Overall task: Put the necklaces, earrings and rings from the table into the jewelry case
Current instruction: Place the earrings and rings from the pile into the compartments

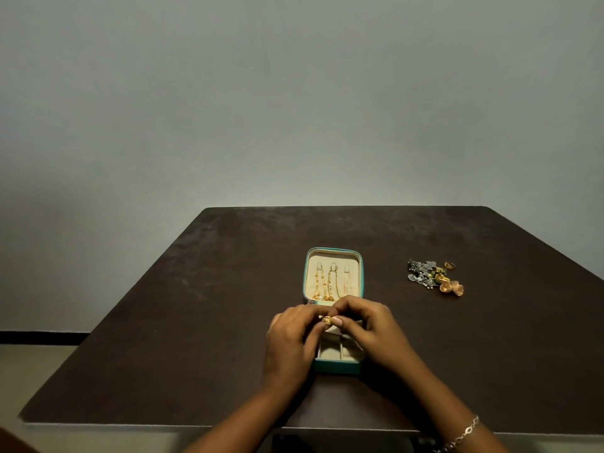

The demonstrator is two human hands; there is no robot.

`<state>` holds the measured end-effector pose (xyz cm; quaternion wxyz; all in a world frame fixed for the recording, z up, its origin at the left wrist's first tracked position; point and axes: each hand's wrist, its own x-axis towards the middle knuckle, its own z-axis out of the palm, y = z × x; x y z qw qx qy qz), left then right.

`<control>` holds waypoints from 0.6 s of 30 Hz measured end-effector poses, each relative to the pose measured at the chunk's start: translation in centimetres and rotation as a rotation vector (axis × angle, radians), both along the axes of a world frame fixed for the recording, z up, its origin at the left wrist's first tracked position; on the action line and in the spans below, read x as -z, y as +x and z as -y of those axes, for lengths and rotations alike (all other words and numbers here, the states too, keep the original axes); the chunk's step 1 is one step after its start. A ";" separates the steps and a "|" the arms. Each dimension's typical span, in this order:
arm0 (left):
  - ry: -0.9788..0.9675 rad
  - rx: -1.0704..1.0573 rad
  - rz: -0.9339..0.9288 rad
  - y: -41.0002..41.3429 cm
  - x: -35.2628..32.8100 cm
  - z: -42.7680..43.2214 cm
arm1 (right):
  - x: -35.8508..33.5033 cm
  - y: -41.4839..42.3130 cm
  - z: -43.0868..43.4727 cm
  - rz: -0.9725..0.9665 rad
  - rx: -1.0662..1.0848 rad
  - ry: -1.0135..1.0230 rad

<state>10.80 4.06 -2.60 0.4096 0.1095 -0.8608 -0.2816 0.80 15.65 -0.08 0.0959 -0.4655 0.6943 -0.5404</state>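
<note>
Both hands are over the open jewelry case. My left hand and right hand meet fingertip to fingertip, each grip pinched tight on one small gold piece just above the lower tray. Necklaces hang in the lid. The jewelry pile sits on the worktop, well to the right.

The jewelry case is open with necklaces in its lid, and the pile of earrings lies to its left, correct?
No. The head view shows the pile of earrings lying to the right of the jewelry case, not its left; the rest holds.
</note>
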 end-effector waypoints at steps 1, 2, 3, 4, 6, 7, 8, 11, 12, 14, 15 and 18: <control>0.002 -0.012 0.015 0.0 0.0 0.0 | 0.2 0.1 0.0 0.001 0.011 -0.009; 0.008 -0.025 0.030 0.0 0.1 0.0 | 0.4 0.2 -0.1 -0.006 0.024 -0.010; 0.015 -0.042 0.044 0.0 0.1 0.0 | 0.5 0.3 -0.2 -0.028 0.036 -0.006; 0.021 -0.057 0.055 0.0 0.1 0.0 | 0.5 0.4 -0.3 -0.058 0.045 -0.002; 0.027 -0.071 0.068 -0.1 0.3 0.1 | 0.5 0.5 -0.3 -0.124 0.057 0.000; 0.030 -0.069 0.072 -0.1 0.4 0.1 | 0.4 0.6 -0.3 -0.163 0.065 -0.002; 0.033 -0.064 0.073 -0.1 0.4 0.1 | 0.4 0.6 -0.3 -0.205 0.073 -0.005; 0.046 -0.061 0.061 -0.1 0.3 0.0 | 0.3 0.5 -0.2 -0.301 0.079 -0.001; 0.047 -0.064 0.054 -0.1 0.3 0.0 | 0.3 0.5 -0.2 -0.317 0.077 0.006; 0.040 -0.065 0.048 0.0 0.1 -0.1 | 0.2 0.4 -0.2 -0.346 0.084 0.024; 0.036 -0.064 0.051 0.0 0.1 -0.1 | 0.2 0.4 -0.2 -0.371 0.091 0.034; 0.018 -0.054 0.064 0.0 -0.1 -0.1 | -0.2 0.0 -0.3 -0.415 0.117 0.036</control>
